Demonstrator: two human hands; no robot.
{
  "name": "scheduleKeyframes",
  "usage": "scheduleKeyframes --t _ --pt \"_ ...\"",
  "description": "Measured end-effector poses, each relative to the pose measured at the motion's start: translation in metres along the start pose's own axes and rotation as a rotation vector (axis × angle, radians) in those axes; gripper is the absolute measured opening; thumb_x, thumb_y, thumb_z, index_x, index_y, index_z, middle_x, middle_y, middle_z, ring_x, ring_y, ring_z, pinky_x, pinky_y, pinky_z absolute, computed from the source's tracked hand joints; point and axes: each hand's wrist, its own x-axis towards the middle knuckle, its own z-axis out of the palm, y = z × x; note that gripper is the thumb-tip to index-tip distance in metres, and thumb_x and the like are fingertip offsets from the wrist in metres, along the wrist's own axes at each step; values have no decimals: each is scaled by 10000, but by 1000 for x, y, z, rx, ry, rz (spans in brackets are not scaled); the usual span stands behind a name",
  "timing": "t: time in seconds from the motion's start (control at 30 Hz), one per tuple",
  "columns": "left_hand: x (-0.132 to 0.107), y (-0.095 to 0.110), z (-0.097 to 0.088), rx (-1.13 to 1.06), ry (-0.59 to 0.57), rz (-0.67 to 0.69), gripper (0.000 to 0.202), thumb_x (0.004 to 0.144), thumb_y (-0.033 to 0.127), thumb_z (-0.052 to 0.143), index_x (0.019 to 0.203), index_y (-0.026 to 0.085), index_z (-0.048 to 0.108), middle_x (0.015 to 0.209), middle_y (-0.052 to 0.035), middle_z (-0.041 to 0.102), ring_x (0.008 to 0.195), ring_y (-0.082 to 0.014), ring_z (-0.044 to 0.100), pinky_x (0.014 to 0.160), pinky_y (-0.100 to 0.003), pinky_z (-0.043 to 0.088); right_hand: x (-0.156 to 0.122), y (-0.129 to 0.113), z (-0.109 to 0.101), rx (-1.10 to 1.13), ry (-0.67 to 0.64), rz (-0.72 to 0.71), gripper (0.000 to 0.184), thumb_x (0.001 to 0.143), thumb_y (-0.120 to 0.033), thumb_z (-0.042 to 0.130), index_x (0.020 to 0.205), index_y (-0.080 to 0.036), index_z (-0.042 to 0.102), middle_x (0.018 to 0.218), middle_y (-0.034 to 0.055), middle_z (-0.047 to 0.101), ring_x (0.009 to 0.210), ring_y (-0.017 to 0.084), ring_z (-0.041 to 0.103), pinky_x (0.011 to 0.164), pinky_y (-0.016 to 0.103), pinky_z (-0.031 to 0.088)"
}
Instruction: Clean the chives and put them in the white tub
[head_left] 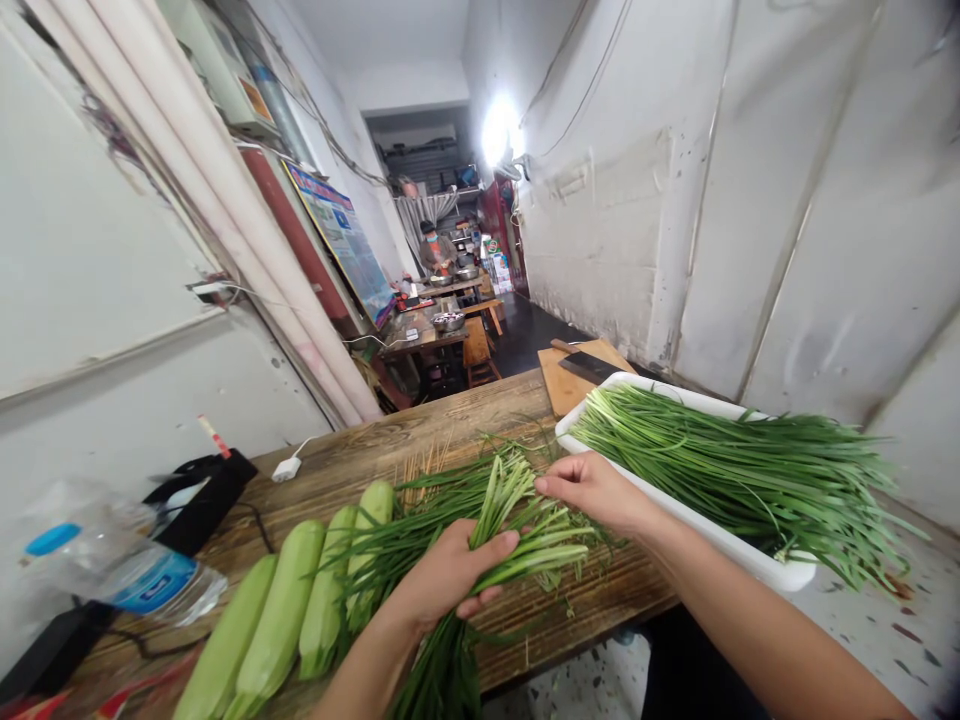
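My left hand (450, 575) is wrapped round a bunch of garlic chives (504, 500). Their pale stem ends point up and right, while green leaves hang below the hand and trail left over the zucchini (283, 600). Beside the stem ends, my right hand (596, 492) is closed in a pinch; what sits between thumb and finger is too small to make out. Loose chive scraps (568, 608) lie on the wooden table (457, 408) under and around the bunch. To the right, many more chives (720, 460) fill a white plastic tray (796, 572), leaves overhanging its far end.
A cleaver (590, 366) rests on a cutting board (553, 385) behind the tray. At left are a water bottle (142, 580), a black box (210, 500), a white plug (286, 468) and thin wooden sticks (424, 468). Farther back, a person (437, 250) works at another table.
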Motion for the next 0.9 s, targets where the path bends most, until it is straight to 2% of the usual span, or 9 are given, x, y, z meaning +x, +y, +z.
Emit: scheduleKeyframes --t 0.17,0.4,0.57,0.73,0.83,0.9 --pt "-2 4 2 -19 8 -4 468 754 541 622 932 110 590 400 86 439 295 -34 261 269 -144 151 -1 -1 -2 0 -21 8 480 685 -603 639 569 -148 542 497 -56 371 486 75 324 472 218 222" --pt "-4 5 3 -28 7 -2 496 738 565 622 909 100 595 384 99 411 276 -27 240 266 -152 128 -7 -3 -7 -92 -97 35 454 701 -548 658 524 -156 513 485 -61 360 473 71 296 465 229 202" --pt "-2 6 5 -30 12 -3 462 734 570 629 847 124 581 409 91 425 290 -27 261 267 -149 143 -14 -5 -13 -93 -105 -10 418 739 -529 626 573 -148 580 502 -54 370 488 80 319 484 228 231" --pt "-1 5 5 1 3 13 442 757 568 608 830 133 575 398 93 405 294 -27 249 272 -146 148 -13 -1 -19 81 4 69 470 719 -610 609 606 -154 582 489 -40 437 458 90 363 461 227 259" --pt "-1 4 4 13 -5 9 427 762 565 605 812 142 567 409 88 420 295 -28 255 273 -146 152 -10 -3 -19 87 92 28 438 720 -579 629 635 -151 584 520 -43 451 481 85 372 476 226 272" --pt "0 4 4 28 -8 -5 419 762 566 603 769 150 554 412 83 428 298 -27 261 276 -144 165 -8 -5 -15 64 82 -11 401 732 -541 634 686 -143 615 576 -30 503 521 90 407 504 228 298"
